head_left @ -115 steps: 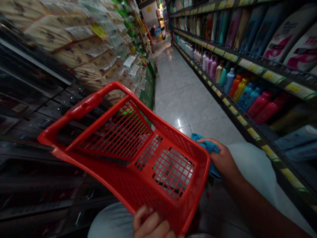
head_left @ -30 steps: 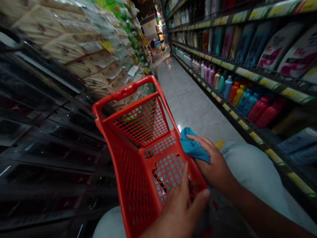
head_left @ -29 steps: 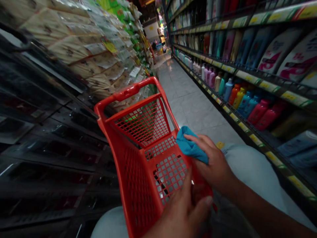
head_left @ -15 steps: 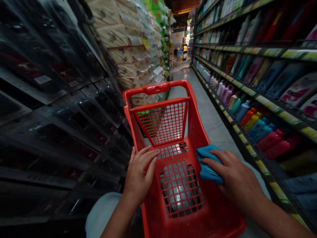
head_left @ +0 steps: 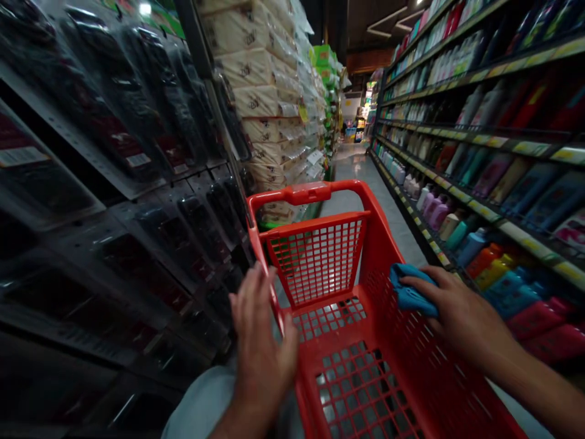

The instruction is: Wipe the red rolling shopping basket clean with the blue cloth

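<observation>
1. Pinching the blue cloth (head_left: 414, 289) in the right hand (head_left: 461, 317), with fingers bent nearly closed over it and some of it spilling past the fingertips.
2. Pressing that cloth up by the top edge of the right wall of the cart (head_left: 338, 339), at mid-length.
3. Over to the left hand (head_left: 260, 332): open, with fingers raised close together and thumb spread away, gripping nothing, right beside the left rim. Too blurred to tell contact there.
4. Looking down into the red cart: upright, handle (head_left: 311, 194) at the far end, mesh flap (head_left: 315, 262) just below it, grid base nearest.
5. Down beside the left hand, a pale-clad knee (head_left: 201, 402).
6. Out to the right, bottles (head_left: 496, 272) in rows along the shelves (head_left: 525, 238).
7. Across to the left, dark hanging packs (head_left: 137, 262), then stacked beige packs (head_left: 258, 100).
8. Straight ahead, tiled floor (head_left: 359, 172) running between both sides towards lights.
</observation>
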`<state>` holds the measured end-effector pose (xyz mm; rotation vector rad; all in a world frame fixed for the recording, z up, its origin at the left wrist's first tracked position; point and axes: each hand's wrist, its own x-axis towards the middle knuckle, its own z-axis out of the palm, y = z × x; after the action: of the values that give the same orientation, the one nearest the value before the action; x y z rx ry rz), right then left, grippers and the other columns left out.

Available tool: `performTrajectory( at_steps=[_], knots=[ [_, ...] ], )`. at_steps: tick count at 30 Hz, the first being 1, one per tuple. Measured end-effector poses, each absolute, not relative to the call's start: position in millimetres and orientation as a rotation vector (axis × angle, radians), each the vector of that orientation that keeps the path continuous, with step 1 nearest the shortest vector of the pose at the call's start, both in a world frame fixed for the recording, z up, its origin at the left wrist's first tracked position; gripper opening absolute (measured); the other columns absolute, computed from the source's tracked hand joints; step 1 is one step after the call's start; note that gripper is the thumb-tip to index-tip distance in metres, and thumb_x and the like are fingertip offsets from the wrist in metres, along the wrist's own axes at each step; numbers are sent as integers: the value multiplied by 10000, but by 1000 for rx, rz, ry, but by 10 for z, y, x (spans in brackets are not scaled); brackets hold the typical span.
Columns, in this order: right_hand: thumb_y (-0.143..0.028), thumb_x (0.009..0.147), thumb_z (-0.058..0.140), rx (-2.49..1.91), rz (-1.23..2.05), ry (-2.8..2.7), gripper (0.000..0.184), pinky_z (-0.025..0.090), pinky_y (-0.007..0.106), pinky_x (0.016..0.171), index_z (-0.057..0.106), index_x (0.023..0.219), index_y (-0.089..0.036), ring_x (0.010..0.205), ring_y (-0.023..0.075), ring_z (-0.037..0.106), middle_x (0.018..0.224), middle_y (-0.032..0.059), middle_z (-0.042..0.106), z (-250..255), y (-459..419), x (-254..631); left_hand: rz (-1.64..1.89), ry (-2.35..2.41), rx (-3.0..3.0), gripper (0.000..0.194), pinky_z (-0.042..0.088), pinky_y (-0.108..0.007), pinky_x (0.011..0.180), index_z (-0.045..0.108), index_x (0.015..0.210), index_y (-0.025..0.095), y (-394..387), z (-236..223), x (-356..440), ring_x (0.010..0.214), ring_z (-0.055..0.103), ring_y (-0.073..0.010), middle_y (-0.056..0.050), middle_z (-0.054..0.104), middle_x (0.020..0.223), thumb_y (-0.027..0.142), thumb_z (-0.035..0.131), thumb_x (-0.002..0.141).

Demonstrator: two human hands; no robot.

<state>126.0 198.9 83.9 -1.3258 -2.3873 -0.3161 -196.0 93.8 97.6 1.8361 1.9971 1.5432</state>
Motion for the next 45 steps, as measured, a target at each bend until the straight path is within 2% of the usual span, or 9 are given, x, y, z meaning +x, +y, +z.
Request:
performTrajectory(
  at_steps=[2, 4, 8, 16, 22, 30, 38, 41, 45],
  knots=[
    [-110, 761, 562, -1371, -325, -2389, 528, 585, 423, 844, 704, 1244, -268, 1081, 299, 652, 1311, 112, 629, 988, 2375, 1031, 1882, 1856, 1220, 947, 47, -485, 1317, 234, 1599, 273, 1403, 1086, -2265, 1600, 140, -265, -93, 212, 1712, 259, 737, 797],
    [-113, 800, 558, -1431, -346, -2359, 507, 569, 423, 857, 693, 1270, -247, 1114, 314, 633, 1326, 130, 614, 1148, 2766, 767, 1874, 1725, 1042, 1030, 215, -504, 1288, 97, 1621, 216, 1857, 1142, -2534, 1581, 215, -308, -168, 189, 1708, 352, 712, 806],
    [-118, 842, 562, -1549, -348, -2218, 519, 532, 425, 876, 650, 1345, -214, 1161, 343, 592, 1317, 168, 604, 1423, 3495, 316, 1832, 1448, 1019, 869, 461, -424, 1164, 309, 1570, 195, 2294, 1073, -2762, 1387, 547, -286, -130, 522, 1536, 309, 656, 781],
    [-94, 848, 560, -1619, -91, -1921, 515, 482, 389, 889, 669, 1332, -231, 1092, 303, 619, 1227, 123, 698, 1740, 4386, -430, 2014, 1305, 937, 861, 460, -374, 1164, 451, 1498, 234, 2297, 896, -2800, 1375, 551, -276, -74, 582, 1483, 310, 755, 696],
    [-86, 849, 555, -1215, -58, -2163, 486, 485, 375, 896, 687, 1290, -242, 1094, 286, 584, 1185, 83, 728, 1872, 3879, -1493, 2057, 1246, 939, 821, 492, -430, 1133, 476, 1481, 278, 2364, 814, -2829, 1320, 599, -299, -76, 615, 1441, 349, 766, 716],
    [-256, 1053, 406, -607, -385, -2473, 454, 478, 411, 885, 507, 1494, -226, 1043, 274, 523, 1284, 117, 670, 1239, 3216, -1502, 2064, 1226, 1004, 836, 454, -429, 1168, 464, 1494, 241, 2348, 778, -2910, 1392, 534, -310, -98, 548, 1517, 340, 771, 722],
    [-17, 781, 472, -1286, -168, -1671, 642, 415, 482, 1060, 578, 1391, -188, 1223, 311, 438, 1343, 139, 536, 779, 3455, -696, 2109, 1215, 1011, 790, 366, -431, 1233, 491, 1480, 269, 2397, 697, -2897, 1446, 474, -293, -59, 513, 1550, 322, 758, 739],
    [11, 740, 480, -1126, -67, -1727, 684, 428, 465, 1058, 584, 1377, -219, 1195, 291, 460, 1365, 123, 523, 689, 3060, -1249, 2132, 1197, 1030, 767, 392, -435, 1216, 502, 1471, 277, 2419, 667, -2882, 1439, 483, -293, -58, 522, 1542, 336, 751, 747],
    [-69, 877, 533, -689, -87, -1996, 557, 472, 374, 1004, 582, 1382, -300, 1090, 237, 512, 1352, 59, 579, 584, 2764, -1738, 2134, 1183, 1081, 754, 453, -422, 1169, 500, 1474, 282, 2411, 651, -2894, 1405, 523, -292, -68, 552, 1509, 363, 737, 763]
  ],
)
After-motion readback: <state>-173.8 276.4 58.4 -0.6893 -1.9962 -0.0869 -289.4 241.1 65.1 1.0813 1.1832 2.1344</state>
